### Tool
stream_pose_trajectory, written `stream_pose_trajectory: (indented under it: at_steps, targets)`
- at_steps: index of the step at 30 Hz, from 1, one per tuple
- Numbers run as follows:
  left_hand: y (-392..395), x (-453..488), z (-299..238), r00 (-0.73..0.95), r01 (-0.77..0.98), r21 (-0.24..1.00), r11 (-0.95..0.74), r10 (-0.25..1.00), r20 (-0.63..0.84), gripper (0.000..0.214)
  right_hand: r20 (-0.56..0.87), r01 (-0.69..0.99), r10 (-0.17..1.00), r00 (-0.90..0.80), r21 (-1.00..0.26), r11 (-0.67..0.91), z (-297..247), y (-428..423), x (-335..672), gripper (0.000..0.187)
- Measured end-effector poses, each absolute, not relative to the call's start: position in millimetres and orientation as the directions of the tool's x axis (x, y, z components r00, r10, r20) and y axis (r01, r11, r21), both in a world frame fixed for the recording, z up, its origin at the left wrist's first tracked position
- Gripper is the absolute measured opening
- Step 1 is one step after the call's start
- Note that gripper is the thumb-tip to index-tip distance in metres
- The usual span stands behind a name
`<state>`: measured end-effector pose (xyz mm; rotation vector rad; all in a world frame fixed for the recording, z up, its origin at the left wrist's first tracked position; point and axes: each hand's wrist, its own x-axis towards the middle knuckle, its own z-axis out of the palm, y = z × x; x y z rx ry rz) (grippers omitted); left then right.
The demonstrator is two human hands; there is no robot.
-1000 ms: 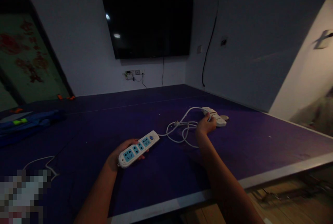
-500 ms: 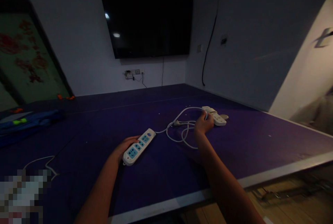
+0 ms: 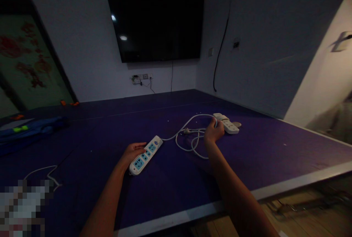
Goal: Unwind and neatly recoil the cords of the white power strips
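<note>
Power strip (image 3: 145,155) at outstretched left hand (image 3: 131,153)

My left hand (image 3: 132,152) is covering the near long edge of the blue-socketed power strip (image 3: 147,152), so its grip is not showing. My right hand (image 3: 213,131) is hiding the cable end of the second strip (image 3: 227,124), and I am not seeing whether its fingers are closing. A pixelated patch (image 3: 22,207) is swallowing the white cord (image 3: 41,171) on the desk (image 3: 170,193). A blurred shape (image 3: 337,121) is running off the right edge.
</note>
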<state>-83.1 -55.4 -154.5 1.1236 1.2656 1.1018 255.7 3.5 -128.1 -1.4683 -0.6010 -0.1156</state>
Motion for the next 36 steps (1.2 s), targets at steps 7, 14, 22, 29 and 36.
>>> stream_pose_trajectory:
  at_steps: [7, 14, 22, 29, 36]
  targets:
    - [-51, -91, -159, -0.071, 0.174, 0.984, 0.034, 0.997, -0.022, 0.045, 0.473, 0.447, 0.27, 0.839, -0.881, 0.156, -129, 4, 254, 0.039]
    - [-50, -93, -157, -0.097, 0.215, 0.976, -0.012, 0.995, 0.033, 0.043, 0.487, 0.453, 0.29, 0.824, -0.873, 0.179, -129, 3, 251, 0.039]
    - [-49, -85, -148, -0.174, 0.403, 0.903, -0.15, 0.956, 0.237, 0.035, 0.529, 0.489, 0.374, 0.762, -0.848, 0.203, -123, -1, 245, 0.041]
    - [-55, -50, -127, -0.194, 0.502, 0.79, -0.352, 0.844, 0.5, 0.045, 0.661, 0.517, 0.592, 0.461, -0.743, 0.426, -102, -6, 225, 0.042]
    - [-28, 33, -50, -0.067, 0.293, 0.697, -0.654, 0.713, 0.698, 0.114, 0.723, 0.253, 0.641, -0.258, -0.59, 0.767, -25, -3, 179, 0.025]
